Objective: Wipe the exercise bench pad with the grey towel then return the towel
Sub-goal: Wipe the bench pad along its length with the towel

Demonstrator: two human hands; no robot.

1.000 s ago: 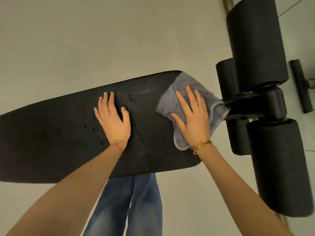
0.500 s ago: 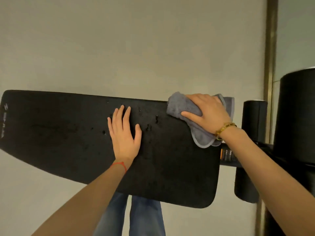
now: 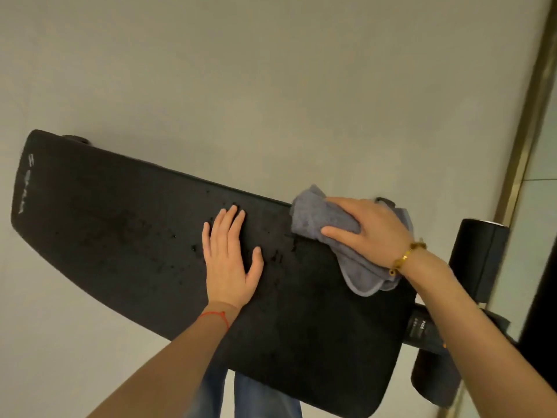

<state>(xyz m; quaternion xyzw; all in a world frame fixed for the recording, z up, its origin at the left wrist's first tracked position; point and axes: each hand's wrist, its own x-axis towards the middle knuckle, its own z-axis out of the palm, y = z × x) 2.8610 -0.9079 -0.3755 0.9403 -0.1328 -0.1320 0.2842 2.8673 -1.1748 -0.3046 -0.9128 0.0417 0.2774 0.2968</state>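
Bench pad (image 3: 126, 242): long black pad, runs from upper left to lower right across the view; white lettering at its far left end; dark wet-looking specks scattered over the middle, around the left hand.
Grey towel (image 3: 313, 215): bunched on the pad's far edge near the right end; a hemmed fold trails toward the near side, below the right wrist.
Right hand (image 3: 370, 227): on top of the towel, fingers wrapped over the bunch and thumb tucked against its near side, gripping it against the pad; gold bracelet (image 3: 407, 257) at the wrist.
Left hand (image 3: 230, 260): flat on the pad, palm down, fingers straight and close together, thumb spread; holds nothing; red string (image 3: 215, 316) around the wrist.
Hands: well apart, bare speckled pad between them.
Foam rollers (image 3: 479, 257): black, upright, beyond the pad's right end, partly hidden by the right forearm.
Floor (image 3: 241, 86): plain pale grey.
Jeans (image 3: 265, 399): blue, showing below the pad's near edge.
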